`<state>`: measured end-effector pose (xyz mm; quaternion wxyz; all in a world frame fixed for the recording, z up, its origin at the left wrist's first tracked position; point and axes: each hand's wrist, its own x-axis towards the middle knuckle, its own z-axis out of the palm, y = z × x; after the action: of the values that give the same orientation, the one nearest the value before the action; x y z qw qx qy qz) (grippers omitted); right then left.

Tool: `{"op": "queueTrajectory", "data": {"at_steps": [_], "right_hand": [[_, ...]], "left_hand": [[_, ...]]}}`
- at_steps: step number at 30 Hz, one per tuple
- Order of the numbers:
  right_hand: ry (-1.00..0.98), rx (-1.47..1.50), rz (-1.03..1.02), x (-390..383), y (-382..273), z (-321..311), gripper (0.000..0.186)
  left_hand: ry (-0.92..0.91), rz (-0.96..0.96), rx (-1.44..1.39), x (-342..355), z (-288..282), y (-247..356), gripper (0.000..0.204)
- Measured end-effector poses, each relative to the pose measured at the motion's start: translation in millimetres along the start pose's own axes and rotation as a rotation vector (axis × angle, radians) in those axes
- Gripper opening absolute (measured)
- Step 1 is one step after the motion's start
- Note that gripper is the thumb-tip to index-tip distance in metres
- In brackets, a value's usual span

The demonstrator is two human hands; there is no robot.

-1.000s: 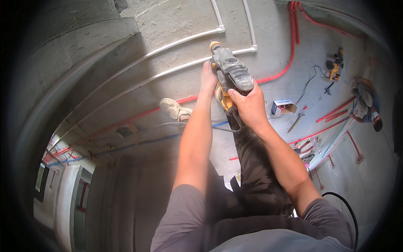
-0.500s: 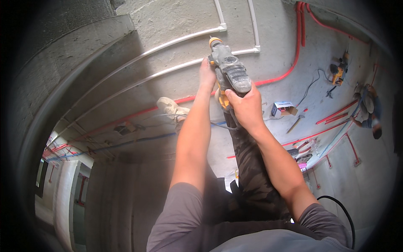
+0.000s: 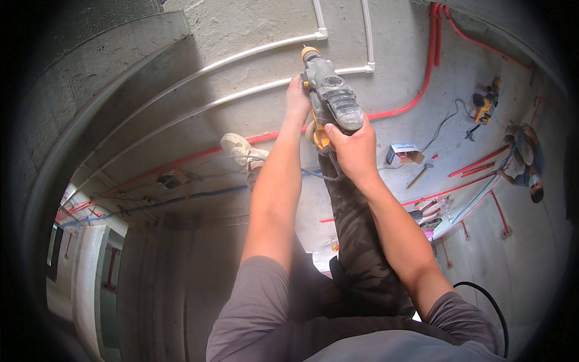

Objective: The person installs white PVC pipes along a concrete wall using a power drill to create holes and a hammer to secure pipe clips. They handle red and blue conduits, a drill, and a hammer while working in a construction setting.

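A dusty grey and yellow rotary hammer drill (image 3: 335, 90) is held out in front of me, its thin bit just below the upper white conduit (image 3: 265, 46) on the concrete wall. I cannot tell whether the bit touches the wall. Around the rear grip, my right hand (image 3: 356, 151) is closed, its thumb along the near side. My left hand (image 3: 297, 102) grips the front left side of the drill, near the yellow collar; most of its fingers are hidden. A cable hangs from the rear grip across my leg.
A lower white conduit (image 3: 235, 101) runs alongside. Red pipe (image 3: 401, 113) bends along the floor. An open box (image 3: 401, 155), a hammer (image 3: 420, 175) and another yellow power tool (image 3: 484, 108) lie to the right. Another person (image 3: 526, 160) is at far right. My shoe (image 3: 239, 148) stands at the left.
Both hands keep the same hold on the drill, which sits slightly higher in the picture. The view has shifted a little. The other person at right has turned their head.
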<state>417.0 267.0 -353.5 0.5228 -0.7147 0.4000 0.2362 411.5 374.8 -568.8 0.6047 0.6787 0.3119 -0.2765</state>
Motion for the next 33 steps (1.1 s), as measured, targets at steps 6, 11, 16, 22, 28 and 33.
{"op": "queueTrajectory", "data": {"at_steps": [6, 11, 16, 22, 28, 33], "right_hand": [[-0.097, 0.002, 0.183, 7.9, -27.9, -0.3, 0.038], [-0.097, 0.029, 0.113, 20.9, -26.6, 2.9, 0.039], [-0.115, -0.007, 0.107, 31.9, -31.5, 2.5, 0.042], [-0.205, -0.029, 0.166, 59.4, -67.5, 7.6, 0.019], [-0.197, -0.095, 0.091, 74.8, -89.5, 20.0, 0.006], [-0.200, -0.085, 0.037, 71.7, -82.1, 28.1, 0.006]], "left_hand": [[0.029, -0.020, 0.002, 6.2, 3.1, -9.6, 0.032], [0.038, -0.035, -0.021, 15.8, 4.9, -14.3, 0.038], [0.029, -0.045, -0.082, 8.6, 9.1, 0.6, 0.037], [0.072, -0.037, 0.175, 46.4, 4.1, -14.8, 0.030], [0.009, -0.303, -0.286, 42.9, 12.1, 13.7, 0.031], [-0.007, -0.149, -0.233, 39.0, 2.0, 19.3, 0.031]]}}
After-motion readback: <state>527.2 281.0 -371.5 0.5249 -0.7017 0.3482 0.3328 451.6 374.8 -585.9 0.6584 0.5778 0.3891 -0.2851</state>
